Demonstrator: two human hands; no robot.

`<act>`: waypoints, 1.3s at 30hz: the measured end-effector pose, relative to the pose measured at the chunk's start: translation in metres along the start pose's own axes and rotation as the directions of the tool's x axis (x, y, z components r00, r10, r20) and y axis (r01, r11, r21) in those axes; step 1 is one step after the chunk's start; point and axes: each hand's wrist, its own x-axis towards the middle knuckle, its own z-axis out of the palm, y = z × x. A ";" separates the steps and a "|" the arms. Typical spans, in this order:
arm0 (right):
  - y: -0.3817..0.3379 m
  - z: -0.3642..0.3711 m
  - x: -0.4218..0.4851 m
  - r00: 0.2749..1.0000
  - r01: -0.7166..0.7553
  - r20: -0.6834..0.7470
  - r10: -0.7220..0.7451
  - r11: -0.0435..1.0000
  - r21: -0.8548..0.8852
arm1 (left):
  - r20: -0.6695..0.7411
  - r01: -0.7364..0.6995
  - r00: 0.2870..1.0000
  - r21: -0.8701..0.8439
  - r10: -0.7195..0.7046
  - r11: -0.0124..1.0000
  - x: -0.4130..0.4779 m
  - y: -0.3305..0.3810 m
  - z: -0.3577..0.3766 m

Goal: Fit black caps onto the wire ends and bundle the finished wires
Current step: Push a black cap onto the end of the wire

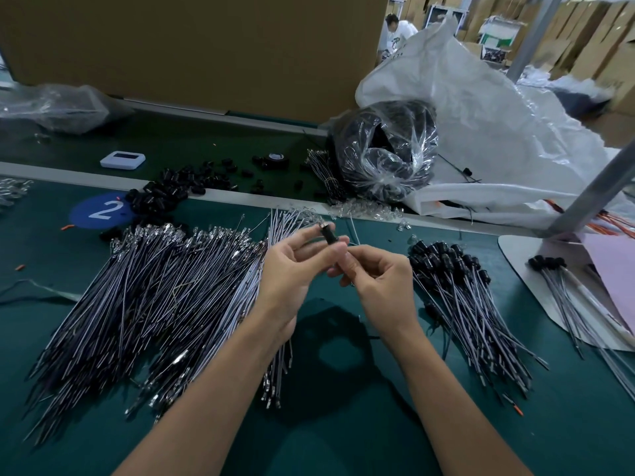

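Above the green bench my left hand [292, 266] pinches a small black cap [329, 235] between thumb and fingertips. My right hand [376, 278] pinches a thin wire [354, 235] whose end meets the cap. A wide heap of uncapped grey wires [154, 297] with metal terminals lies to the left. Capped wires [460, 293] lie in a fan on the right. Loose black caps [171, 190] are piled beyond the heap.
A clear bag of black parts [385, 149] and a big white sack [488, 125] stand at the back right. A metal stand base [536, 262] holds more capped wires [563, 290]. A white device [122, 159] and tape roll [275, 159] sit on the belt. A cardboard wall [192, 46] rises behind.
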 end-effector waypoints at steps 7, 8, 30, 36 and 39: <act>0.000 0.002 -0.001 1.000 0.030 0.001 -0.030 0.999 -0.017 | -0.048 -0.074 0.996 -0.062 0.071 0.995 -0.001 -0.001 0.002; 0.000 0.002 -0.002 0.999 0.038 0.014 -0.038 0.999 -0.017 | -0.066 -0.087 0.994 -0.059 0.083 0.994 -0.001 0.000 0.002; -0.009 -0.009 -0.002 0.948 -0.034 0.319 0.015 0.998 0.054 | -0.008 0.069 0.997 -0.151 -0.071 0.986 0.003 0.020 -0.017; -0.005 -0.023 0.009 0.958 -0.092 -0.267 0.103 0.994 0.054 | -0.061 0.145 0.986 -0.137 -0.154 0.980 0.007 0.015 -0.022; 0.005 -0.027 0.013 0.940 -0.116 -0.337 0.056 0.980 -0.160 | -0.039 0.165 0.985 -0.097 -0.169 0.982 0.008 0.011 -0.022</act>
